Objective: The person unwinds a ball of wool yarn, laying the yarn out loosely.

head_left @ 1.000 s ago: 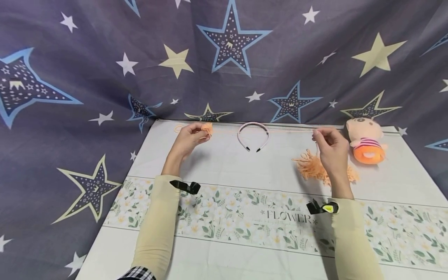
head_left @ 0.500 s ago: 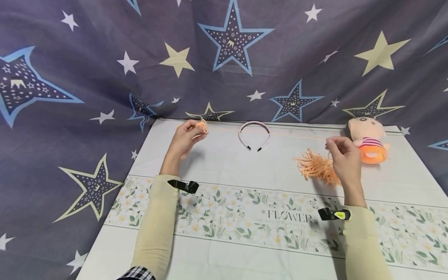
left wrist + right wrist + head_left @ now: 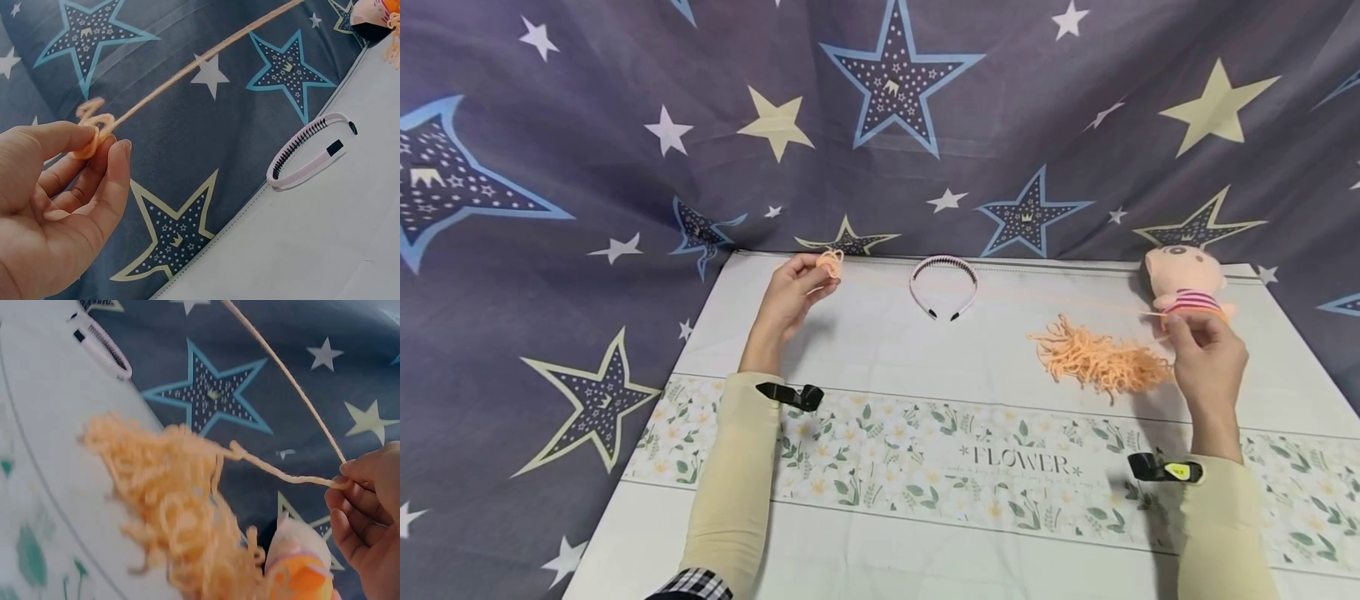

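My left hand (image 3: 784, 304), over the table's far left, pinches a small looped bunch of orange yarn (image 3: 97, 134) between thumb and fingers. From that bunch a yarn strand (image 3: 206, 57) stretches straight across to my right hand (image 3: 1212, 362), where thumb and fingertips pinch it. In the right wrist view, a slacker length of yarn (image 3: 287, 477) leads from the right hand's fingertips to a shaggy orange yarn pile (image 3: 1093, 358). This pile lies on the table just left of the right hand. Behind the right hand is a plush doll (image 3: 1182, 275), its lower body partly hidden.
A pink headband (image 3: 913, 292) with black teeth and tips lies at the table's back middle. The white tablecloth (image 3: 910, 358) carries a printed flower band. A dark star-patterned curtain (image 3: 865, 192) hangs along the back and left edges.
My right hand has moved right and toward me, drawing the strand longer; it now overlaps the doll and uncovers more of the yarn pile. My left hand has shifted only slightly.
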